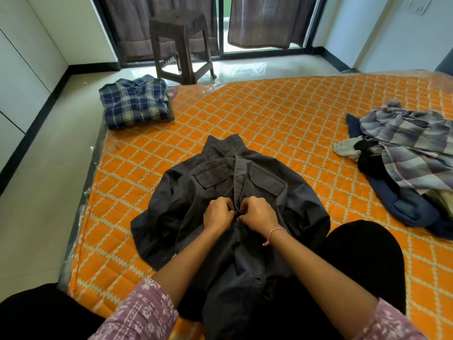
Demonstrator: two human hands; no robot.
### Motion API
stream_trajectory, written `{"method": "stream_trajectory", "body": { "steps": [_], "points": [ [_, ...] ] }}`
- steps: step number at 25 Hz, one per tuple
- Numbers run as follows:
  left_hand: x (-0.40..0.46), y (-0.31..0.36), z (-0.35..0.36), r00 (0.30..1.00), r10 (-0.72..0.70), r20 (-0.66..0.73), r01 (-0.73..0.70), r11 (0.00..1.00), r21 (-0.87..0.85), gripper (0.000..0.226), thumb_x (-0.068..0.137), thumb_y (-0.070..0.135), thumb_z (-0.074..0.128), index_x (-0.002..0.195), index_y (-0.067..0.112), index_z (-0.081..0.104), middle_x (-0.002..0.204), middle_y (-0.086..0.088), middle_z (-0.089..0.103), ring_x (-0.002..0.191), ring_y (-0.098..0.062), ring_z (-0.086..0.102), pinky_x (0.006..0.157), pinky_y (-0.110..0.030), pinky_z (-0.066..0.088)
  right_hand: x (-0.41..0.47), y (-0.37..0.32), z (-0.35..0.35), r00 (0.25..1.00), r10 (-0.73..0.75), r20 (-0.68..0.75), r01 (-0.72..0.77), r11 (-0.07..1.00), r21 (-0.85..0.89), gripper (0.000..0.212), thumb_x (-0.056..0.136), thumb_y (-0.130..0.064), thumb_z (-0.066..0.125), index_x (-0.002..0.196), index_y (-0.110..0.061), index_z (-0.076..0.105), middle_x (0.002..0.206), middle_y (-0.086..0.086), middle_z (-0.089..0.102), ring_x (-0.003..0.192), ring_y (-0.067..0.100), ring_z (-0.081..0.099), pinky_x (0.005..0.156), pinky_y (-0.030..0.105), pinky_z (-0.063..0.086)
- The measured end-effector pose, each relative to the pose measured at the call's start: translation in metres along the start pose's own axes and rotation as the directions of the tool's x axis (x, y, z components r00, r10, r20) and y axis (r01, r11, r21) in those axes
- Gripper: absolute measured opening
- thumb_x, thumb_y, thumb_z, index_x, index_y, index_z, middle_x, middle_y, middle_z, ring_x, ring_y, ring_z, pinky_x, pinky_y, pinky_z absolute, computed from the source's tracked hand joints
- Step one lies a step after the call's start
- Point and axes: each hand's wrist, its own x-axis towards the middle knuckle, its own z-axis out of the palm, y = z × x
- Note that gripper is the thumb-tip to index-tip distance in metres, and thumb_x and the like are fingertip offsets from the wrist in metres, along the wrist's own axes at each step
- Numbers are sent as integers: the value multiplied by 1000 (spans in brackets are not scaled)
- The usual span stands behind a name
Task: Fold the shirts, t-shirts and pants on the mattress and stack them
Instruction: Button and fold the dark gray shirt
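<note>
Both fingertips hidden, curled into the placket of the dark grey shirt (220,192); button between them too small to make out. Left hand (218,213) and right hand (257,213) side by side, each pinching the shirt front at mid-chest. Lying front up on the orange mattress (282,114), collar far, two flap pockets showing, hem draped over the lap at the near edge. Folded blue plaid shirt (134,101) at far left corner. Unfolded heap of clothes (404,163) at right, cut off by the edge. Brown stool (181,45) beyond, by curtains.
</note>
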Motion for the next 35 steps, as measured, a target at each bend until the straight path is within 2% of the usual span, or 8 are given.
{"method": "stream_trajectory", "body": {
  "steps": [3,5,9,15,20,24,29,35],
  "points": [
    [-1,-3,-4,999,17,47,-12,994,-106,7,82,14,65,76,14,67,82,-6,70,81,-20,66,71,-33,53,-4,0,11,985,-8,-174,5,1000,-16,16,83,-21,64,97,-15,69,100,9,69,97,29,64,78,36,52],
    [-5,-6,-11,1000,2,30,6,962,-271,10,80,9,68,71,12,66,70,-7,68,67,-15,65,72,-35,57,-3,4,7,976,69,-208,-29,982,187,7,82,-18,68,88,-16,71,91,7,70,88,24,65,75,33,52],
    [-13,3,-40,998,0,60,28,888,-459,16,82,6,68,68,10,64,65,-7,65,50,-2,60,52,-14,49,-10,1,-14,990,141,-22,-91,743,663,16,80,-9,70,67,-14,64,63,0,57,57,9,52,47,24,48],
    [-14,25,-69,975,29,222,45,947,-319,23,89,11,62,67,11,58,61,-3,54,53,-10,50,48,-17,42,-24,-13,-21,995,99,-30,-52,733,678,25,88,-12,61,64,-11,56,58,1,49,54,9,47,45,17,41],
    [-18,27,-63,986,17,167,39,944,-327,20,89,12,63,69,10,59,60,-4,55,52,-10,51,46,-16,43,-30,-15,-14,980,137,-142,12,678,735,35,88,-8,61,55,-12,50,56,2,47,53,9,45,49,22,40],
    [-18,31,-54,1000,13,13,-10,987,-162,24,84,13,65,61,13,63,60,-7,65,61,-17,65,64,-31,57,-29,-18,-6,974,204,-104,-47,622,781,29,88,-7,59,59,-10,55,59,6,50,54,12,48,49,23,40],
    [-22,28,-49,999,33,27,-22,941,-337,22,87,7,65,67,12,62,63,-6,66,59,-13,66,62,-26,58,-27,-10,-17,964,191,186,-225,204,953,21,92,0,49,76,-5,61,66,6,58,58,11,55,51,18,50],
    [-22,24,-39,999,-35,27,44,878,-476,18,89,5,61,73,10,65,70,-9,68,62,-13,67,56,-19,54,-22,-9,-10,978,208,15,-116,482,868,16,85,0,63,71,-8,66,77,13,67,73,24,66,62,31,59]
  ]
}}
